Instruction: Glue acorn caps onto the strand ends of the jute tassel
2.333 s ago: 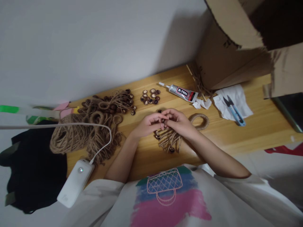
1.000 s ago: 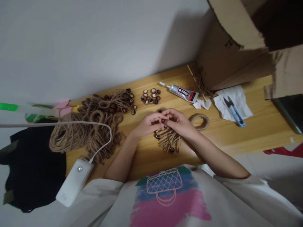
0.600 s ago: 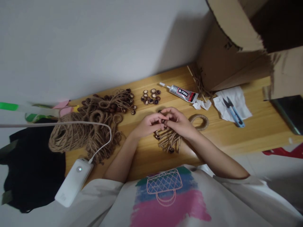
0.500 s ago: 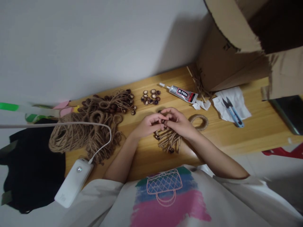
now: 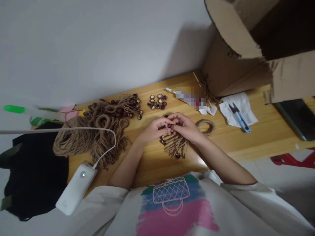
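Close together over the wooden table, my left hand [image 5: 157, 128] and my right hand [image 5: 185, 127] meet at the fingertips, both closed in a pinch. Between them shows a small dark brown shell piece [image 5: 169, 126], mostly covered by the fingers. Under my right hand spreads a jute rope tassel [image 5: 176, 146], its cord ends fanned toward me. Dark half shells with pale insides [image 5: 163, 140] sit at some cord ends. A wrapped rope ring [image 5: 208, 127] lies just beyond my right wrist; its link to the tassel is hidden.
Several loose half shells [image 5: 157, 102] lie behind my hands, beside a glue tube [image 5: 189, 98]. Blue thread snips [image 5: 240, 118] rest on white tissue [image 5: 223, 109]. Jute cord bundles [image 5: 73, 137] and a cabled white power bank [image 5: 76, 190] are left; a cardboard box [image 5: 233, 72] stands right.
My hands keep almost the same pinch and place. The view has shifted slightly, so the box and snips appear a little farther left.
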`<state>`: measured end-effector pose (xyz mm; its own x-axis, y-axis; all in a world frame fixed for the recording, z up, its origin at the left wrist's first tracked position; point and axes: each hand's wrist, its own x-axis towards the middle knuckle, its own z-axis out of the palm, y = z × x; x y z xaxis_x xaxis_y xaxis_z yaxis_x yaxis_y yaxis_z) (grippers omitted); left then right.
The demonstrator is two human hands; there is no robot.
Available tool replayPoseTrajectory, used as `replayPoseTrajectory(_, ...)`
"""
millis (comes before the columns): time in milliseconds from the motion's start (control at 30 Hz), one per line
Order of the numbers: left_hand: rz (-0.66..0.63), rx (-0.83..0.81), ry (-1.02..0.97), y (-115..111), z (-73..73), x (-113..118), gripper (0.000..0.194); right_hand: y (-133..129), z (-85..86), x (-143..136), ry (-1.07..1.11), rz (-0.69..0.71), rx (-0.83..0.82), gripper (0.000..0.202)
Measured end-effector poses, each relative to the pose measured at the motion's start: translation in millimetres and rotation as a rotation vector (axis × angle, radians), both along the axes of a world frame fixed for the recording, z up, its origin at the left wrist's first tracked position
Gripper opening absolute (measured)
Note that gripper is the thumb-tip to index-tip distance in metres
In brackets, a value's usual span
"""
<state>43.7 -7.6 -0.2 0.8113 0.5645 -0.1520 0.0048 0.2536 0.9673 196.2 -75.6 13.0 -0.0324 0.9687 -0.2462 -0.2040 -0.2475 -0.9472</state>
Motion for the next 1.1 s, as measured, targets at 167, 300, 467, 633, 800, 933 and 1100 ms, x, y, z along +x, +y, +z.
replayPoseTrajectory(167, 0.012, -0.016, -0.040, -0.9, 0.2, 1.1, 0.035, 0.3, 3.0, -0.2, 0.028, -0.005, -0.046, 0.030)
replayPoseTrajectory(300, 0.032, 0.015, -0.041, -1.8, 2.2, 2.1, 0.036, -0.2, 4.1, 0.5, 0.073, -0.039, -0.108, 0.034)
replayPoseTrajectory(467, 0.026, 0.013, -0.048, -3.0, 4.9, 2.6, 0.036, 0.4, 3.1, 1.1, 0.089, -0.046, -0.119, 0.035)
replayPoseTrajectory(633, 0.045, 0.036, -0.024, -3.8, 4.2, 1.8, 0.036, -0.3, -0.1, 1.4, 0.071, -0.010, -0.039, 0.038)
replayPoseTrajectory(800, 0.050, 0.032, -0.029, -4.2, 3.5, 1.4, 0.034, -1.6, -0.9, 1.5, 0.052, 0.013, 0.002, 0.041)
replayPoseTrajectory(933, 0.034, 0.033, -0.043, -3.6, 3.0, 1.3, 0.033, -2.4, -1.1, 2.8, 0.047, 0.018, 0.003, 0.043)
replayPoseTrajectory(1100, 0.022, 0.042, -0.052, -2.8, 2.8, 1.3, 0.031, -2.7, -2.9, 4.1, 0.057, 0.025, -0.004, 0.045)
